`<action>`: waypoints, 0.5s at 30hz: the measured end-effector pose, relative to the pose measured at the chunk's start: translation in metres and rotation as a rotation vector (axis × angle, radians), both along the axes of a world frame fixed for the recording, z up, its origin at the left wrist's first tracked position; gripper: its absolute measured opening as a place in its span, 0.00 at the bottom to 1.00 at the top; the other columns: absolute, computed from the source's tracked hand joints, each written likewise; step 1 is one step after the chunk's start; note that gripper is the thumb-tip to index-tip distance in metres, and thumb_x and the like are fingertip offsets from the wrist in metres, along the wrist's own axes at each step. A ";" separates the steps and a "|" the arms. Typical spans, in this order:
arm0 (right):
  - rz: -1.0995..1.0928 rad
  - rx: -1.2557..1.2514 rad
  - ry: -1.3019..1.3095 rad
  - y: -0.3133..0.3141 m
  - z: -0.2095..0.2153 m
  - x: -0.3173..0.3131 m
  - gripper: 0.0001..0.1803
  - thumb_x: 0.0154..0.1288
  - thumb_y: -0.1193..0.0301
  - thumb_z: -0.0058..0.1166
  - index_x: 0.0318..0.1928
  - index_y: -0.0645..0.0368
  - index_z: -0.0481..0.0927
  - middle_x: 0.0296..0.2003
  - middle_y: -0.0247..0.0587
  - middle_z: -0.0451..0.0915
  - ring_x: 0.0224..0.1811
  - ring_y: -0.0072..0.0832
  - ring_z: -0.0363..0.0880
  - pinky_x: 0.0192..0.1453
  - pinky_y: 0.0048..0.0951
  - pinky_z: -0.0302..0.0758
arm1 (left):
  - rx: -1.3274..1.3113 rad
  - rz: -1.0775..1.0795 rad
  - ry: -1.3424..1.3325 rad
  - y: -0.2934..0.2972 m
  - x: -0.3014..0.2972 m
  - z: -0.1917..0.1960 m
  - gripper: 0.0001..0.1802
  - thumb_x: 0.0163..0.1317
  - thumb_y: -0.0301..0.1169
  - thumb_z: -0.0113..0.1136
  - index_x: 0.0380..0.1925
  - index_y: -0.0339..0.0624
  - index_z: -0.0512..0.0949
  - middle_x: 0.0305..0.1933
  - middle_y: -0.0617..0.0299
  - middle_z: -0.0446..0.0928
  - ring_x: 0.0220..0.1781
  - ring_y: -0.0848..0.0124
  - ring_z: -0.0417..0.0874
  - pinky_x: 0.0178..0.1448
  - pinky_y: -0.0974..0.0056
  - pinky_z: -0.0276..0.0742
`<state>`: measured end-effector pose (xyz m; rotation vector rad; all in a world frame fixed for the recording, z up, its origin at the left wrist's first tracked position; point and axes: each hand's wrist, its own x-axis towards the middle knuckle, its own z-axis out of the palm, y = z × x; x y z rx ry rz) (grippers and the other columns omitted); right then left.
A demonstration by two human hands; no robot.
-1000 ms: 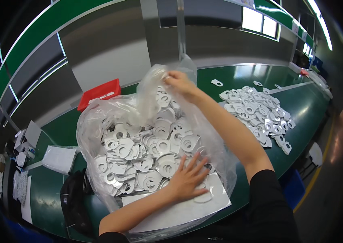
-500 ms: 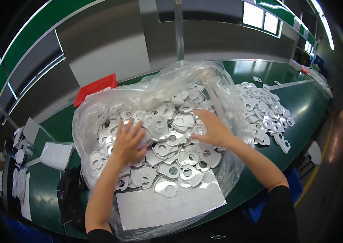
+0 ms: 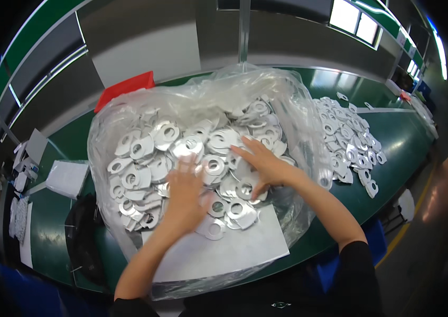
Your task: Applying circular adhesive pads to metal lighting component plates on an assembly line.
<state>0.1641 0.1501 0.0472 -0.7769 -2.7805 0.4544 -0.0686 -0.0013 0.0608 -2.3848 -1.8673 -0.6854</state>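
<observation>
Fingers (image 3: pixel 253 146) on the right hand (image 3: pixel 271 168) are parted from the thumb, a wide C over the loose parts (image 3: pixel 145 179). Nothing seen pinched. Left hand?

– Left hand (image 3: pixel 183 203): back up, digits spread over the middle of the heap, motion-blurred. Can't tell if it presses or just skims.

– Where's the stock?

– Main heap sits inside the clear plastic bag (image 3: pixel 182 103), between and beyond the 2 hands. 2nd heap (image 3: pixel 342 138) lies right of the bag, bare on the green table (image 3: pixel 395 132).

– Step, as you read it?

– Working the bagged heap with 2 hands, I'd say. Levelling or gathering, can't tell which.

– Next move needs?

– My call: for a gather, palms brought in from the sides. For a pick, fingertips under an edge; thin flat pieces will likely slide over each other.

– Materials?

– Parts: white, flat, glossy, rounded outline, 1 big round hole each, some with a broader shoulder. Plastic or coated metal, can't tell. Bag: thin film, see-through, wrinkled, walls slumped around the heap. White sheet (image 3: pixel 218 259) at the near side: smooth, straight-edged, a few parts on its far end.
</observation>
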 end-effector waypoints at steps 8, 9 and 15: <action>0.023 0.313 0.083 0.028 0.023 -0.085 0.44 0.40 0.60 0.71 0.62 0.49 0.68 0.54 0.38 0.73 0.57 0.39 0.69 0.55 0.38 0.73 | -0.044 -0.328 0.149 -0.011 0.072 -0.070 0.26 0.65 0.49 0.48 0.62 0.55 0.67 0.69 0.56 0.60 0.73 0.56 0.55 0.72 0.41 0.46; -0.029 0.323 0.048 0.027 0.026 -0.092 0.42 0.42 0.57 0.69 0.60 0.52 0.69 0.52 0.39 0.74 0.56 0.39 0.70 0.56 0.38 0.71 | -0.065 -0.333 0.121 -0.003 0.063 -0.063 0.25 0.64 0.48 0.49 0.60 0.54 0.69 0.67 0.56 0.63 0.71 0.58 0.58 0.71 0.42 0.48; -0.069 0.403 0.556 0.010 0.000 -0.063 0.29 0.52 0.62 0.65 0.55 0.57 0.74 0.51 0.42 0.75 0.54 0.40 0.71 0.56 0.36 0.68 | 0.113 -0.270 0.093 0.014 0.047 -0.050 0.18 0.54 0.34 0.60 0.45 0.45 0.75 0.49 0.58 0.75 0.56 0.61 0.72 0.64 0.48 0.62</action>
